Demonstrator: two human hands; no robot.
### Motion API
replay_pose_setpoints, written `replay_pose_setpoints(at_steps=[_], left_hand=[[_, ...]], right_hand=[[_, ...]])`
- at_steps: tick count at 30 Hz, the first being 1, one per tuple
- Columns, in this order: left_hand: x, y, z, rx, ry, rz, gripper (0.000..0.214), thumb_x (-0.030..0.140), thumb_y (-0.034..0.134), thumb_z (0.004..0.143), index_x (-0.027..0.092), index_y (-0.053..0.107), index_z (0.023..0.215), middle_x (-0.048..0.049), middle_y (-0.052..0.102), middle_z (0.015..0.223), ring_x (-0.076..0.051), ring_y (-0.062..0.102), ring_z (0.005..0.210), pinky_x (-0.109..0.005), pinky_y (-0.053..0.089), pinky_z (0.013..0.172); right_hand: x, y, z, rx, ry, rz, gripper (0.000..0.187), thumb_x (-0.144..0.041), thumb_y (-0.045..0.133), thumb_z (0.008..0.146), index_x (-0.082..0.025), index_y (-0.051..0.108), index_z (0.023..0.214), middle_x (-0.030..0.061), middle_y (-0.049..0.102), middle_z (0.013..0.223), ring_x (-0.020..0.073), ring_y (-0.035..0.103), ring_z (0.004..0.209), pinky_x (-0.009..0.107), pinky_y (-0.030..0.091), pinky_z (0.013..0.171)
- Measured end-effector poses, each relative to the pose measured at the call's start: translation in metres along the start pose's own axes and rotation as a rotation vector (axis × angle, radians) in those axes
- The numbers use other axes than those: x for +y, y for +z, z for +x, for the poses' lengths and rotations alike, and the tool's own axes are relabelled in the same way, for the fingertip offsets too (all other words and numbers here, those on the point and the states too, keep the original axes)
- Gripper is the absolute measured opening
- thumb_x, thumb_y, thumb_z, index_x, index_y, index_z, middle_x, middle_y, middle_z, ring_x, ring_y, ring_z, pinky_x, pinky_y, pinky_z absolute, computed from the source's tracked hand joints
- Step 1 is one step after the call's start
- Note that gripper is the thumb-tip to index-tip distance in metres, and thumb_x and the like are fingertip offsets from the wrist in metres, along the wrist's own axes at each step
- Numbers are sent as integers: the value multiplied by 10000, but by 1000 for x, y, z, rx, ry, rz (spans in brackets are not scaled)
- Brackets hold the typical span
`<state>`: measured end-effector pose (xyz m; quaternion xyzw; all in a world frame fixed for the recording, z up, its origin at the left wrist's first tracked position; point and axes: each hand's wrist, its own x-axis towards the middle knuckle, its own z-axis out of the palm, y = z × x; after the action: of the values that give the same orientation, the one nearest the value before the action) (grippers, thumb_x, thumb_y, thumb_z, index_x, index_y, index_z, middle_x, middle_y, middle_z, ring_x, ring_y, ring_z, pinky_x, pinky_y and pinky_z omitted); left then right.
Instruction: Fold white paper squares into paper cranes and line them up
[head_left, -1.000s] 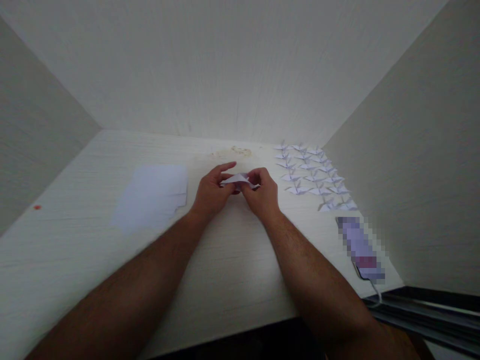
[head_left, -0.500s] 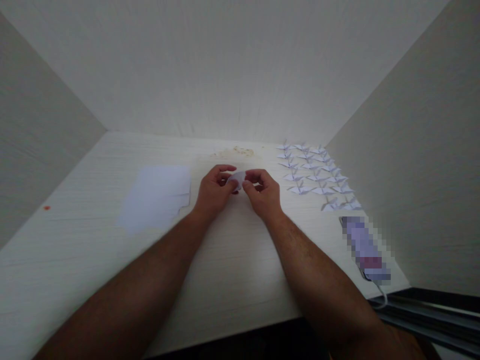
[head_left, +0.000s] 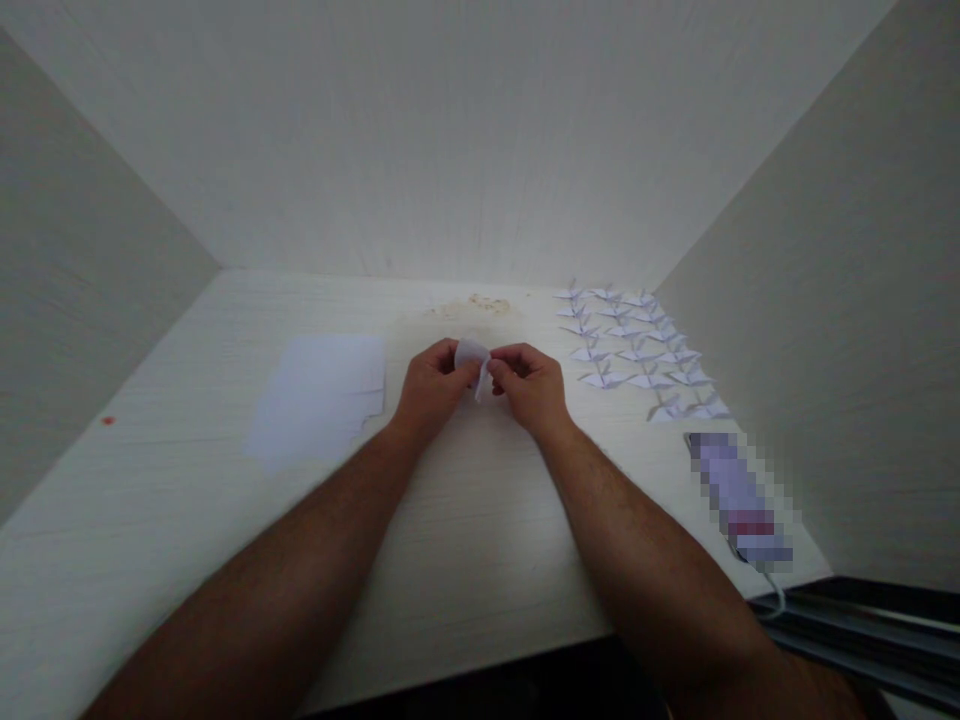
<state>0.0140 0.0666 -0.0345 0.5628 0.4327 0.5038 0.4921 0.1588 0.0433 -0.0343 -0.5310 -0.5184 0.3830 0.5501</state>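
Note:
A small piece of folded white paper [head_left: 471, 353] is held between my two hands above the middle of the table. My left hand [head_left: 433, 385] pinches it from the left, thumb in front. With thumb and forefinger together, my right hand [head_left: 531, 383] grips its right edge, where a narrow flap points down. The exact folds are blurred and partly covered by fingers. Several folded paper cranes [head_left: 636, 355] stand in rows to the right of my right hand. Left of my left hand lie white paper sheets [head_left: 319, 395], overlapping one another.
A phone [head_left: 731, 490], pixelated, lies at the right edge with a white cable [head_left: 780, 597] attached. Walls enclose the white table [head_left: 465, 560] at the back and both sides. Brownish marks [head_left: 489, 303] show near the back wall, and a small orange spot [head_left: 108, 421] at the left.
The paper between my hands has been turned, showing a wider face and a flap pointing down. My left fingers have closed in around it. The view has shifted slightly.

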Motion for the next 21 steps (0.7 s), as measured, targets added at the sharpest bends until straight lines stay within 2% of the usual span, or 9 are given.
replay_pose_setpoints(at_steps=[3, 6, 12, 14, 17, 21], left_hand=[[1, 0, -1, 28, -5, 23, 99, 256, 691, 728, 165, 655, 722, 7, 652, 687, -115, 580, 633, -244, 461, 616], [2, 0, -1, 17, -13, -29, 113, 233, 700, 704, 172, 634, 772, 8, 671, 699, -116, 597, 613, -239, 471, 595], [3, 0, -1, 7, -46, -56, 453, 177, 720, 659, 181, 598, 1095, 1, 706, 743, -132, 631, 622, -241, 488, 590], [2, -1, 0, 3, -36, -42, 386, 190, 724, 658, 171, 637, 1033, -9, 711, 768, -133, 634, 657, -249, 496, 625], [2, -1, -1, 2, -37, 11, 150, 221, 714, 668, 160, 661, 793, -10, 690, 738, -130, 613, 659, -252, 485, 630], [4, -1, -2, 8, -55, 25, 86, 225, 700, 665, 169, 639, 689, 16, 634, 645, -114, 551, 590, -237, 435, 567]], right_hand=[[0, 0, 0, -22, 17, 24, 160, -340, 695, 751, -209, 700, 843, -38, 638, 596, 102, 591, 502, 240, 491, 510], [0, 1, -1, -48, 25, 72, 150, -332, 693, 750, -209, 698, 836, -41, 639, 584, 106, 605, 505, 244, 513, 520], [0, 2, -1, -77, 46, 84, 161, -338, 698, 739, -207, 692, 832, -33, 663, 611, 106, 617, 518, 249, 537, 536], [0, 2, -1, -76, 47, 84, 160, -332, 702, 731, -207, 687, 829, -36, 659, 610, 103, 614, 515, 246, 536, 533], [-1, 2, -2, -73, 43, 105, 149, -319, 712, 719, -210, 663, 808, -46, 650, 617, 99, 613, 519, 240, 534, 526], [-2, 3, -4, -70, 45, 103, 147, -321, 711, 719, -215, 629, 778, -55, 634, 608, 96, 607, 517, 243, 540, 529]])
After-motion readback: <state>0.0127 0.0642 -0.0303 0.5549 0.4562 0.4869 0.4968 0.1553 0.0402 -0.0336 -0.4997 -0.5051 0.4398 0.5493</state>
